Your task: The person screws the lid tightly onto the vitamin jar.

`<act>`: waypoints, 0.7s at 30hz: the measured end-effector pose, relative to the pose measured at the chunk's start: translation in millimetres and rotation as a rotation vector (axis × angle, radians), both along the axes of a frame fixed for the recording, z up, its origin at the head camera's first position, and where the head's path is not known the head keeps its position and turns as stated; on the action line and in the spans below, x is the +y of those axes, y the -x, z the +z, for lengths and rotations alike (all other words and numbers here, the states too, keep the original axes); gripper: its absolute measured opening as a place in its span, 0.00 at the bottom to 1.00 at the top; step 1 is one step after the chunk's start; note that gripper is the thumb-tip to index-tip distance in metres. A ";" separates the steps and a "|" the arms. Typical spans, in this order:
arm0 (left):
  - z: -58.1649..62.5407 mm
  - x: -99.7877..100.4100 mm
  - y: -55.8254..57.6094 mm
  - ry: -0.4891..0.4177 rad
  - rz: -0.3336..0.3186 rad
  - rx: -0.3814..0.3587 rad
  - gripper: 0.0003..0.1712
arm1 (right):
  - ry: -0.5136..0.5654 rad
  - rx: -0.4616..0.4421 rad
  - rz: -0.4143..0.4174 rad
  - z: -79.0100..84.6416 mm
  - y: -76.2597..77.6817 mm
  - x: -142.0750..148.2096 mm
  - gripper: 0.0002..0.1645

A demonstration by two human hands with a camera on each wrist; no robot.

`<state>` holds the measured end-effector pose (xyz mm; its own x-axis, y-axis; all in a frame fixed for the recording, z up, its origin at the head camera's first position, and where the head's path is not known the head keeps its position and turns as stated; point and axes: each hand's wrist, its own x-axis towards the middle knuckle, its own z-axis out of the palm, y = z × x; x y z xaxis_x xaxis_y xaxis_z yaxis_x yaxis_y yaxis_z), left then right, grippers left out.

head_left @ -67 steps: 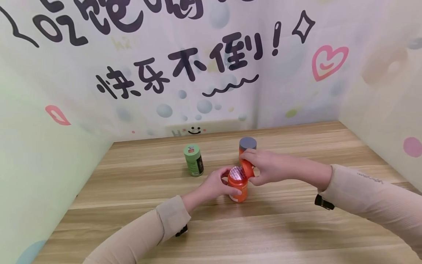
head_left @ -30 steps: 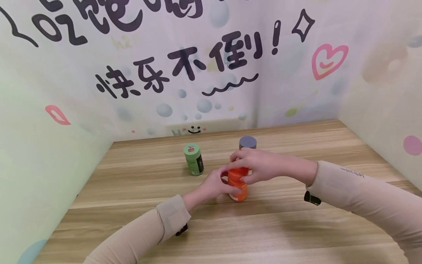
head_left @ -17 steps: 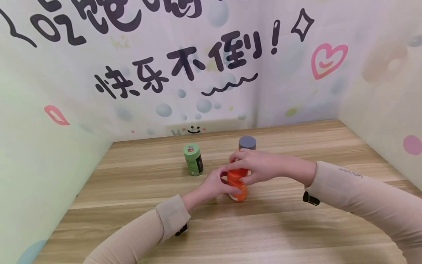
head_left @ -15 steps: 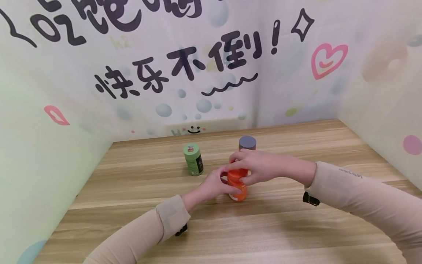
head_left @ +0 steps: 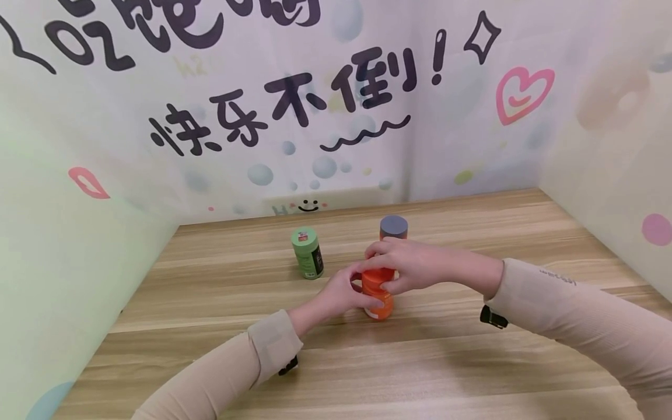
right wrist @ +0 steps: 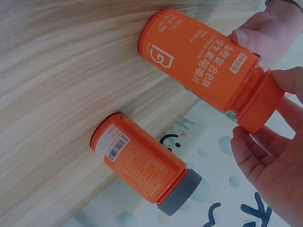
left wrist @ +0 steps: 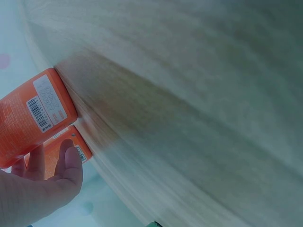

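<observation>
My left hand (head_left: 338, 293) grips the body of an orange pill bottle (head_left: 382, 304) standing upright on the table; its thumb lies across the front. With thumb and fingers, my right hand (head_left: 415, 263) holds the orange screw cap (right wrist: 260, 103) on the bottle's neck. White lettering on the bottle faces the right wrist camera. The left wrist view has a barcode label on the bottle (left wrist: 35, 113) and my left hand (left wrist: 45, 189) beside it. Just behind stands a second orange bottle (right wrist: 142, 163) with a grey lid (head_left: 394, 226), partly hidden by my right hand in the head view.
A green bottle (head_left: 308, 256) with a green lid stands upright to the left, beyond my left hand. The wood-grain table (head_left: 220, 274) ends at a printed cloth backdrop (head_left: 236, 181), with pale walls on both sides.
The cap was tilted beside the bottle's mouth, showing a silver foil seal; my right hand has moved left and set it over the mouth. Over the last second both hands barely move.
</observation>
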<state>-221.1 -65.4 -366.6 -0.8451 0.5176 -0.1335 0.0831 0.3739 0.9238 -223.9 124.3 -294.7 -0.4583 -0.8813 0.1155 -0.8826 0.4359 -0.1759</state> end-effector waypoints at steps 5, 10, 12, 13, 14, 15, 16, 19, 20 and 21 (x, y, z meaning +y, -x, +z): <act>0.3 -0.5 -0.6 -0.013 -0.003 -0.014 0.36 | -0.022 -0.037 -0.039 0.8 -0.3 -1.7 0.25; 1.9 -1.0 -0.8 -0.022 -0.009 -0.020 0.36 | -0.033 -0.064 -0.090 1.9 -1.9 -4.2 0.24; 2.6 -1.2 -1.0 -0.023 -0.010 -0.025 0.36 | -0.037 -0.072 -0.108 2.3 -2.6 -5.5 0.24; 3.0 -1.2 -1.1 -0.023 -0.010 -0.027 0.36 | -0.038 -0.077 -0.116 2.6 -3.0 -6.1 0.23; 3.2 -1.4 -1.2 -0.023 -0.012 -0.027 0.36 | -0.041 -0.080 -0.123 2.9 -3.3 -6.7 0.23; 3.5 -1.5 -1.5 -0.021 -0.011 -0.029 0.36 | -0.041 -0.086 -0.128 3.3 -3.5 -7.2 0.23; 3.8 -1.6 -1.7 -0.022 -0.012 -0.029 0.36 | -0.042 -0.090 -0.131 3.6 -3.7 -7.6 0.23; 4.2 -1.6 -2.5 -0.023 -0.013 -0.025 0.36 | -0.035 -0.099 -0.132 4.6 -4.1 -7.9 0.22; 4.5 -1.5 -2.8 -0.023 -0.014 -0.023 0.35 | -0.032 -0.098 -0.129 4.7 -4.2 -7.7 0.22; 4.3 -1.4 -2.8 -0.023 -0.014 -0.021 0.35 | -0.029 -0.097 -0.129 4.9 -4.3 -7.3 0.23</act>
